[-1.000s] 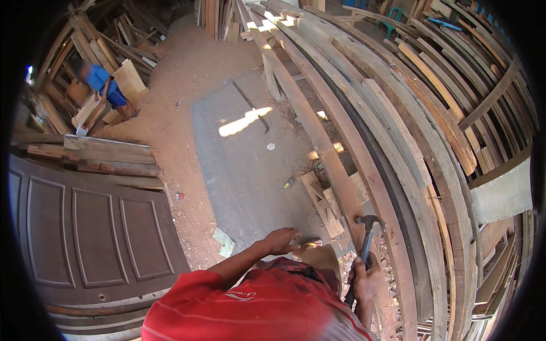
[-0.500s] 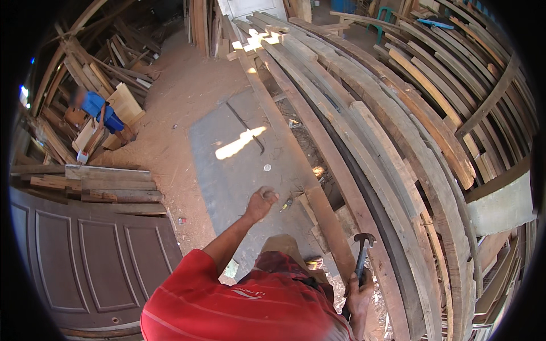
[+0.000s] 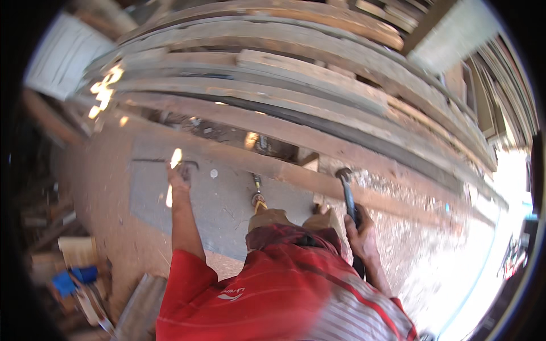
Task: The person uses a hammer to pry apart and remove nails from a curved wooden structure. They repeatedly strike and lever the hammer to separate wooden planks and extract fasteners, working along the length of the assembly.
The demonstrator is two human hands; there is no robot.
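Note:
Wrapped round the black handle of a claw hammer (image 3: 348, 196), my right hand (image 3: 363, 233) keeps its head pointing up, close to a long board. My left hand (image 3: 180, 177) reaches out over a grey sheet (image 3: 151, 190) on the floor. It overlaps a thin dark metal bar with a hooked end (image 3: 193, 163). Glare and blur on the fingers hide whether they touch or grip the bar. A small pale round piece (image 3: 214, 173) lies on the sheet, right of that hand. Nearer my feet is a small yellow and black object (image 3: 257, 181).
Long timber boards (image 3: 284, 119) stretch across the far side in a stack. A white panel (image 3: 68, 54) stands at the far left. Lower left, a person in blue (image 3: 74, 278) is among wood pieces. Bright ground (image 3: 432, 284) lies to my right.
My view has swung to the right, so the boards now run across it. My left hand has moved outward to the metal bar. The hammer stays in my right hand.

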